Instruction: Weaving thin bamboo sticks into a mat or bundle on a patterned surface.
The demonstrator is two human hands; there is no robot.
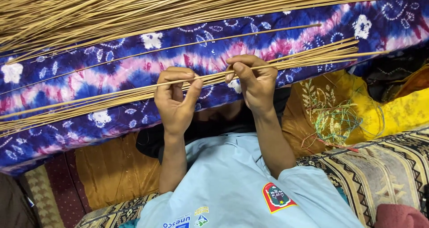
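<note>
My left hand [175, 99] and my right hand [253, 78] both grip a thin bundle of long tan sticks [313, 54] that runs from lower left to upper right across the view. The left thumb presses the sticks against the curled fingers. My right hand pinches the same bundle a little further along, its fingers closed. Behind the hands lies a purple, blue and pink tie-dyed cloth [103, 71]. One loose stick [268, 31] rests on this cloth above the bundle.
A thick pile of the same tan sticks [134, 9] fills the top of the view. A yellow embroidered cloth with tangled coloured threads [335, 120] lies at the right. A patterned woven mat [384, 170] and a brown cloth [111, 170] sit below.
</note>
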